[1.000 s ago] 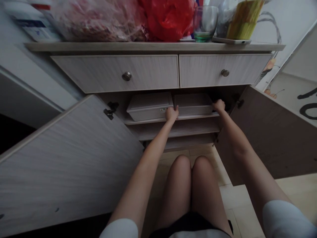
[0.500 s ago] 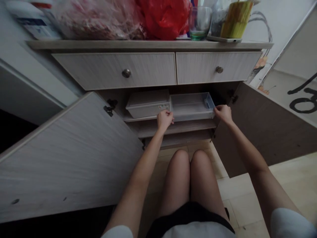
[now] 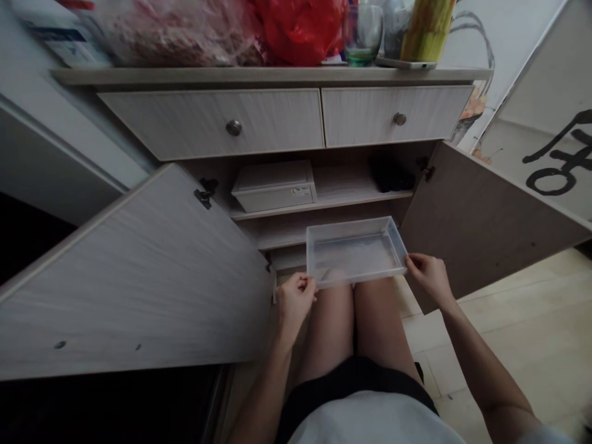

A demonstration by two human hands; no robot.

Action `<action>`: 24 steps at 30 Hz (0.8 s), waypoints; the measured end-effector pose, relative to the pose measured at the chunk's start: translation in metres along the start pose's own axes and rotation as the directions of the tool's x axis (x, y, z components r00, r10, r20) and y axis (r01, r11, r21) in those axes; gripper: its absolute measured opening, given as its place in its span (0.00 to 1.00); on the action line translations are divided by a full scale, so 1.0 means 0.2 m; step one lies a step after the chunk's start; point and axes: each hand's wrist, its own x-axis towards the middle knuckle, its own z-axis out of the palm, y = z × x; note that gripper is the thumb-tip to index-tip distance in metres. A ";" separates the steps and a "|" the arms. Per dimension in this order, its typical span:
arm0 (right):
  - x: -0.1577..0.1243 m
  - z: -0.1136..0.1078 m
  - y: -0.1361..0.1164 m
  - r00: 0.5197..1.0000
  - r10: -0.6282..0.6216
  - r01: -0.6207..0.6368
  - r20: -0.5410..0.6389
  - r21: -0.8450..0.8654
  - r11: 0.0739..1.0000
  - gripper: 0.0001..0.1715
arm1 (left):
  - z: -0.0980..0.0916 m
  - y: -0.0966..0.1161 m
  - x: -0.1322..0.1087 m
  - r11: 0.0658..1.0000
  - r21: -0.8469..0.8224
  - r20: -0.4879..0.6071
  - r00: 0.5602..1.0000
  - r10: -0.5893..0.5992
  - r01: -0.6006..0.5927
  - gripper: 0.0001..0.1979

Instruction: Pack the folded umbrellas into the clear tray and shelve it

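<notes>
A clear plastic tray (image 3: 354,253), rectangular and with nothing seen inside it, hangs level above my knees in front of the cabinet. My left hand (image 3: 296,299) pinches its near left corner. At the near right corner, my right hand (image 3: 428,274) grips the tray's edge between thumb and fingers. Behind it, on the upper shelf (image 3: 340,188), a white lidded box (image 3: 275,186) sits to the left. A dark, soft-looking item (image 3: 392,174) lies at the right end of that shelf.
Both cabinet doors stand wide, the left door (image 3: 152,277) and the right door (image 3: 481,228) flanking my arms. Two drawers with knobs (image 3: 234,127) are closed above. On the cabinet top are a red plastic bag (image 3: 300,31), a glass (image 3: 363,37) and a yellow container (image 3: 426,31).
Both hands have drawn the clear tray off the upper shelf, toward me and down over my knees. The dark item behind it now shows more fully.
</notes>
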 end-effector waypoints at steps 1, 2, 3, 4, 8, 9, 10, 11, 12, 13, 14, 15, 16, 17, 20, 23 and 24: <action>-0.04 0.01 0.01 1.000 0.017 -0.017 0.011 -0.009 1.000 0.25 | 0.00 -0.03 -0.03 0.999 -0.026 0.003 1.000 -0.020 0.020 0.08; -0.08 0.03 0.01 0.999 0.032 -0.032 0.021 -0.019 0.999 0.25 | -0.01 -0.05 -0.06 0.998 -0.049 0.005 0.999 -0.042 0.042 0.08; -0.11 0.04 0.01 0.998 0.047 -0.046 0.031 -0.031 0.998 0.24 | -0.01 -0.07 -0.08 0.996 -0.067 0.004 0.998 -0.062 0.062 0.08; -0.13 0.06 0.02 0.998 0.058 -0.057 0.040 -0.042 0.997 0.24 | -0.01 -0.10 -0.10 0.994 -0.078 0.003 0.997 -0.078 0.078 0.08; -0.18 0.12 0.00 0.994 0.076 -0.070 0.080 -0.074 0.995 0.24 | -0.01 -0.17 -0.13 0.989 -0.086 0.018 0.993 -0.117 0.118 0.08; -0.18 0.13 -0.01 0.993 0.079 -0.071 0.088 -0.084 0.994 0.24 | -0.01 -0.18 -0.13 0.988 -0.089 0.030 0.992 -0.125 0.127 0.08; -0.19 0.13 -0.02 0.992 0.083 -0.073 0.096 -0.098 0.992 0.24 | -0.02 -0.20 -0.13 0.986 -0.091 0.041 0.990 -0.133 0.137 0.08; -0.18 0.13 -0.03 0.990 0.090 -0.077 0.107 -0.115 0.990 0.23 | -0.02 -0.21 -0.13 0.985 -0.091 0.049 0.989 -0.140 0.144 0.08; -0.18 0.12 -0.05 0.988 0.096 -0.079 0.125 -0.135 0.988 0.23 | -0.02 -0.22 -0.13 0.985 -0.087 0.052 0.988 -0.143 0.147 0.08; -0.18 0.11 -0.05 0.983 0.101 -0.076 0.154 -0.161 0.984 0.22 | -0.02 -0.24 -0.12 0.986 -0.075 0.052 0.988 -0.143 0.146 0.08; -0.17 0.09 -0.06 0.975 0.108 -0.069 0.193 -0.194 0.978 0.21 | -0.03 -0.25 -0.11 0.989 -0.056 0.049 0.989 -0.137 0.139 0.08; -0.15 0.07 -0.06 0.966 0.117 -0.062 0.231 -0.233 0.971 0.21 | -0.03 -0.27 -0.10 0.991 -0.031 0.046 0.991 -0.125 0.127 0.08; -0.12 0.05 -0.06 0.959 0.126 -0.054 0.253 -0.273 0.960 0.21 | -0.04 -0.28 -0.09 0.994 -0.004 0.041 0.993 -0.110 0.111 0.08; -0.08 0.02 -0.06 0.960 0.128 -0.046 0.251 -0.307 0.951 0.21 | -0.04 -0.29 -0.08 0.995 0.025 0.032 0.995 -0.093 0.093 0.08; 0.15 -0.02 -0.05 0.990 0.050 -0.006 0.128 -0.322 0.947 0.26 | -0.05 -0.30 -0.06 0.995 0.092 0.016 0.999 -0.049 0.047 0.08; 0.56 0.01 -0.07 0.998 -0.062 0.068 0.031 -0.266 0.962 0.27 | -0.05 -0.30 -0.05 0.993 0.117 0.029 0.999 -0.034 0.030 0.10; 0.71 0.04 -0.08 0.996 -0.088 0.088 0.013 -0.257 0.962 0.26 | -0.05 -0.30 -0.05 0.992 0.121 0.036 0.999 -0.034 0.030 0.10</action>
